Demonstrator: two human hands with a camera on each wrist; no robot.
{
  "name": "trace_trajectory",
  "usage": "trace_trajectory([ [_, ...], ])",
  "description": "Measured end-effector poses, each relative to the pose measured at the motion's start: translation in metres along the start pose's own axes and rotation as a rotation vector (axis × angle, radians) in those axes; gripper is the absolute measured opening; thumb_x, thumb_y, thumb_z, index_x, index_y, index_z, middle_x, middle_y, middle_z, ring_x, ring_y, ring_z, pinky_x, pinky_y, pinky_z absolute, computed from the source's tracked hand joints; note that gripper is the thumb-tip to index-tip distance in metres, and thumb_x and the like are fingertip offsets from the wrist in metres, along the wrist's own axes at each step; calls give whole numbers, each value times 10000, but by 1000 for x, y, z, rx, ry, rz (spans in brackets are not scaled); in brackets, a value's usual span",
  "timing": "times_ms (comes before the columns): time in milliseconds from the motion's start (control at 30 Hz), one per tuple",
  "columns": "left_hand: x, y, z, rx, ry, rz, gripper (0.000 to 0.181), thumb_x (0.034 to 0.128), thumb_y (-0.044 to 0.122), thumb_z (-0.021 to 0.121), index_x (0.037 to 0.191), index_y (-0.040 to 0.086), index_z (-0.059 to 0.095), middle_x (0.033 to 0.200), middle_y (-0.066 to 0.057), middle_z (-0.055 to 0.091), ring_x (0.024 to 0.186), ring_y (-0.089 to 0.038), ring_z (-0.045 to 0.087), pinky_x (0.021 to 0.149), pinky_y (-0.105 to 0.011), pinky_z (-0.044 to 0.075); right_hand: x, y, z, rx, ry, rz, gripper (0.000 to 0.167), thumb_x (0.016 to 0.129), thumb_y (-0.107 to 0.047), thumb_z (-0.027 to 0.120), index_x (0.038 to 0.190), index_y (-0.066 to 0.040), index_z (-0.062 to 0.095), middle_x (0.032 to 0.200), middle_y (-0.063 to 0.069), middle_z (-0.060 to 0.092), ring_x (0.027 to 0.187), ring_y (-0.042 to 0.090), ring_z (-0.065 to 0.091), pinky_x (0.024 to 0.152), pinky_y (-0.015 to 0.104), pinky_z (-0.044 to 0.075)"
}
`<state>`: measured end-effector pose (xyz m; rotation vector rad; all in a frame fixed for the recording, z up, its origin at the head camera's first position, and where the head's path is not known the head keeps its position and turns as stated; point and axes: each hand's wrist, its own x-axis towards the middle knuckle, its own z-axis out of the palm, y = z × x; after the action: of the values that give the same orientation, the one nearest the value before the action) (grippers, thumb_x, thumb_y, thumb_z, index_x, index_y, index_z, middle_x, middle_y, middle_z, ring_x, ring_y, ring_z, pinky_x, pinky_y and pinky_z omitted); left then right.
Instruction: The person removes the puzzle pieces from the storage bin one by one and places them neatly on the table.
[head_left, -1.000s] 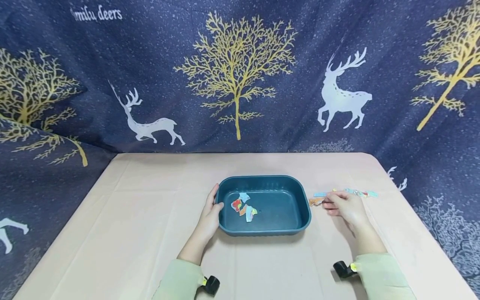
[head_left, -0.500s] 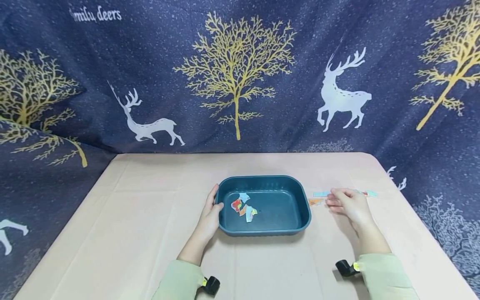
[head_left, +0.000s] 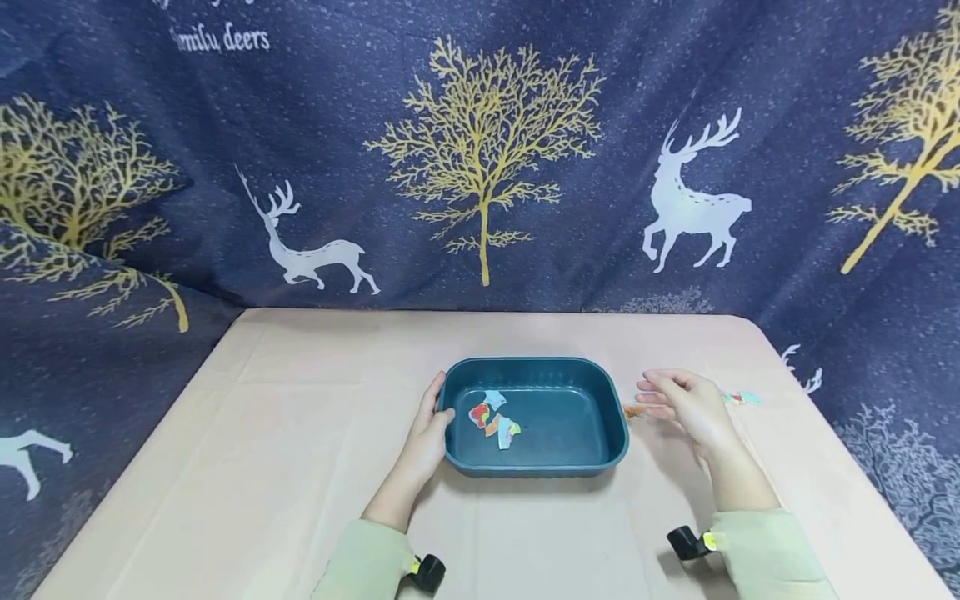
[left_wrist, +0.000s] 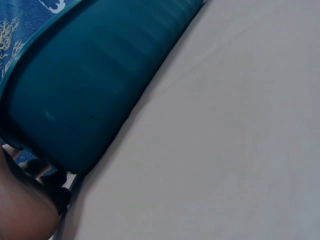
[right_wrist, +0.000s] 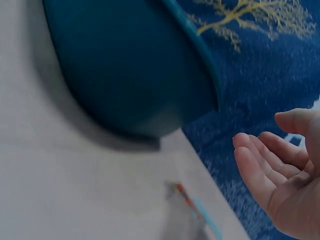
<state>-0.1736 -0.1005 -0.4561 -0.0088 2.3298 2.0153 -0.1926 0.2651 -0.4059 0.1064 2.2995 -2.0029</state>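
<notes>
A dark teal bin [head_left: 536, 469] stands on the table, with several colourful cut-out pieces [head_left: 505, 432] lying on its floor near the left end. The left hand [head_left: 426, 433] grips the bin's left wall, thumb over the rim. To the right of the bin the right hand [head_left: 693, 412] hovers with loosely bent fingers, and nothing shows between them. Beside the bin's right wall lies an orange piece [head_left: 634, 411], partly behind the fingers. Beyond the hand lies a light blue and red piece [head_left: 742, 398]. The right wrist view shows the palm [right_wrist: 295, 200] and spread thumb, without a piece.
A pale cloth covers the table [head_left: 247, 467]. Behind it hangs a dark blue curtain [head_left: 420, 167] printed with deer and gold trees. A black wrist camera [head_left: 430, 573] sits by the left sleeve, another [head_left: 686, 542] by the right one.
The right hand has lifted off the pieces and shifted slightly left, toward the bin, its fingers looser. The head view has tilted a little. The left hand keeps its grip on the bin.
</notes>
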Motion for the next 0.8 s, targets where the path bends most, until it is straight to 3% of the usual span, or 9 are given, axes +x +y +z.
trace_trajectory([
  [267,-1,2,1,-3,1,17,574,982,121,322,1526,178,148,1599,-64,119,1469,-311,97,1172,-524,115,-3,-18,21,-85,-50,-109,524,948,-331,548,1221,114,500,928,-80,718,832,66,700,753,295,578],
  [500,-1,0,2,-3,7,17,573,981,119,325,1525,183,154,1599,-60,121,1469,-312,95,1171,-520,121,-1,-30,43,-129,-110,-118,546,951,-338,542,1236,125,495,1096,198,678,848,97,704,746,295,580],
  [700,0,0,1,6,8,16,571,984,130,329,1524,208,159,1600,-48,121,1470,-305,93,1171,-516,123,2,-33,64,-116,-165,-99,515,943,-293,567,1227,131,497,1002,61,714,824,79,701,729,270,581],
  [800,-1,1,1,11,5,10,570,987,130,331,1525,204,156,1600,-47,120,1470,-303,93,1172,-514,121,4,-33,74,-126,-192,-112,478,938,-270,578,1201,126,521,1003,98,707,827,94,702,724,278,583],
])
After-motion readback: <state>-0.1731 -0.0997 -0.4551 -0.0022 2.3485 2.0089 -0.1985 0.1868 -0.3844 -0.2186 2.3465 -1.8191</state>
